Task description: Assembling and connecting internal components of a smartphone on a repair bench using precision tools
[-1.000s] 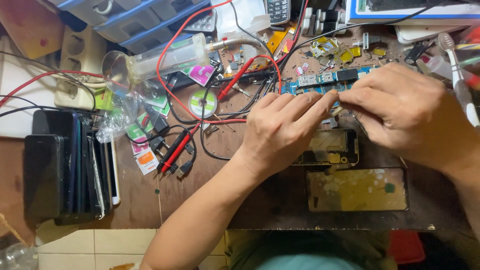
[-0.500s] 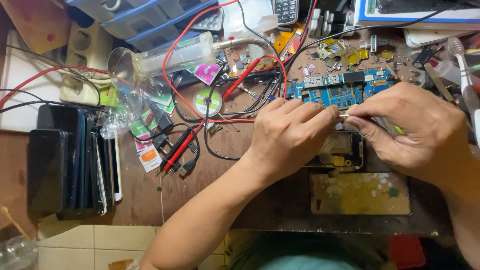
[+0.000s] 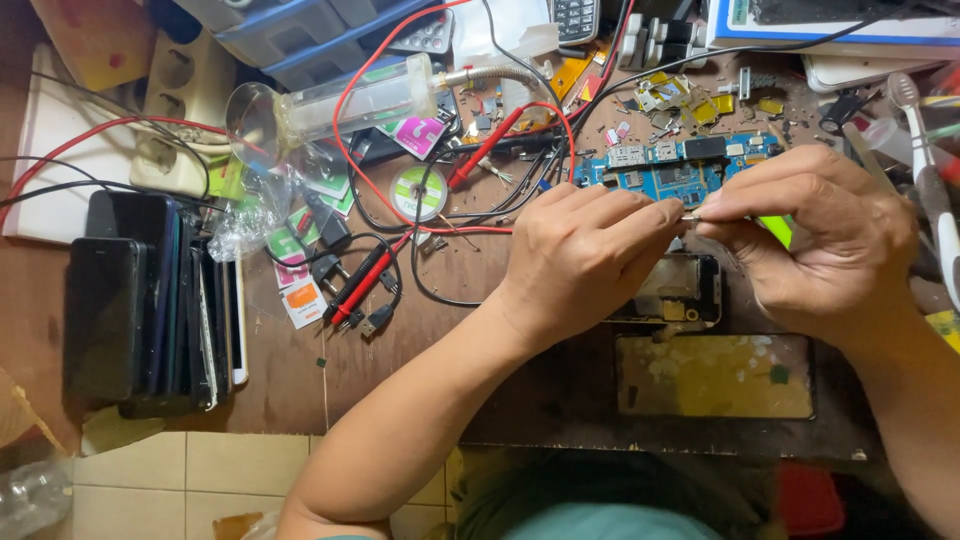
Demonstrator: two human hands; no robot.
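We hold both hands together over the middle of the bench, fingertips meeting above the opened phone (image 3: 680, 290). Our left hand (image 3: 585, 255) comes in from the lower left, forearm running diagonally up from the bottom edge, wrist nearly straight, knuckles up and fingers curled forward; thumb and forefinger are pressed together at the tips. Our right hand (image 3: 820, 240) reaches in from the right, back of the hand towards us, fingers bent over and thumb tucked under, pinching a small metal part (image 3: 690, 214) between thumb and forefinger. The part sits right where the two sets of fingertips meet, so both hands are closed on it, though it is too small for us to tell what it is. A sliver of bright green (image 3: 775, 230) shows under the right fingers; we cannot tell what it belongs to. Just beyond the fingertips lies a blue board (image 3: 670, 175), partly hidden by the hands. The phone lies directly beneath the hands, and near it, closer to us, is a yellowish plate (image 3: 715, 375). To the left of the left arm lie red probes (image 3: 365, 285) with red and black wires looping across the wood, and further left a stack of dark phones (image 3: 150, 300) stands on edge near the bench's border. A clear syringe (image 3: 345, 100) rests at the top left.
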